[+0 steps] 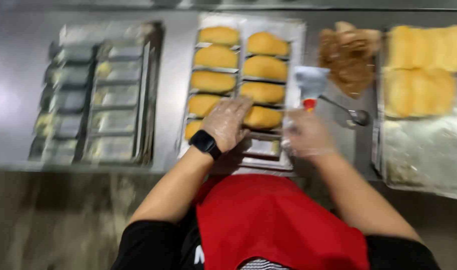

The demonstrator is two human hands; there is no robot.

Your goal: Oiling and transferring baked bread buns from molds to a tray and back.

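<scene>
My left hand (227, 122), fingers spread, rested on the bread rolls (262, 117), long axes crosswise; my right hand (306, 132) pinched a scraper (311, 85) just beside their tray (293, 60).

the left hand (227, 122), gloved, rests on the buns (238, 75) in the tray (296, 60) at 12 o'clock. the right hand (306, 134), also gloved, grips a scraper (311, 85) with a red handle, just beside the tray's right edge. empty moulds (96, 95) sit at 10 o'clock. a brown pile (348, 57) and flat bread (421, 70) lie at 2 o'clock.
</scene>
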